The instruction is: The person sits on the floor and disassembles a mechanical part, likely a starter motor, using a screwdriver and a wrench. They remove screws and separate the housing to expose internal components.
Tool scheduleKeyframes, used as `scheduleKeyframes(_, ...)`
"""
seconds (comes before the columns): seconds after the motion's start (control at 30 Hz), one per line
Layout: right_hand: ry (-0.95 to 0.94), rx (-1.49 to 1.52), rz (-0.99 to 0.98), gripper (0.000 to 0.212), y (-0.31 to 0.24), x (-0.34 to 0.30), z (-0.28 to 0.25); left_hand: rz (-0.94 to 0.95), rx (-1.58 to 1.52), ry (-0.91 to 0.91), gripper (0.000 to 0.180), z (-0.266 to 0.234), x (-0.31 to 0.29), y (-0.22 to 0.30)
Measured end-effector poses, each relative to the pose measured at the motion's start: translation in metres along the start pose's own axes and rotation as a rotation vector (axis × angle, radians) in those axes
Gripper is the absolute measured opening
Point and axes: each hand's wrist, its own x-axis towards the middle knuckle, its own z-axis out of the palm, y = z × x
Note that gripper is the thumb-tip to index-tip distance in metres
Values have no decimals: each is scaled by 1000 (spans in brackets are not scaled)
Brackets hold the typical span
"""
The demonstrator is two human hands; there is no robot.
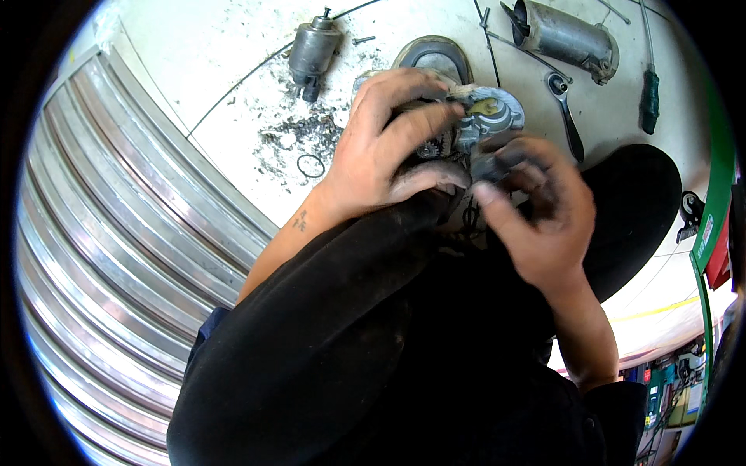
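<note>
My left hand is wrapped over a grey cast metal housing, which has yellowish grease on its face. Small gear teeth show in the gap under the fingers. Close to its right, my right hand is curled with thumb and fingers around a dark piece, smeared by motion and too blurred to name. Behind the left hand lies a rounded grey metal part. Both hands are blackened with grime and work just above my bent black-clad legs.
On the pale floor lie a solenoid, a thin black ring, dark debris, a metal motor cylinder, long thin rods, a ratchet and a green-handled screwdriver. A ribbed metal shutter stands left; a green frame edges the right.
</note>
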Motion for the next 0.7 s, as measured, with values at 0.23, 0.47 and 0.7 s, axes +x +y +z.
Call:
scheduleKeyframes(0.23, 152, 13, -204, 27, 22, 25, -30, -137, 82, -127, 96, -4, 8, 11)
scheduleKeyframes(0.47, 107, 6, -217, 22, 39, 41, -33, -183, 171, -20, 72, -6, 11, 7)
scheduleKeyframes(0.7, 161, -34, -193, 33, 35, 42, -45, -340, 80, -136, 89, -5, 13, 11)
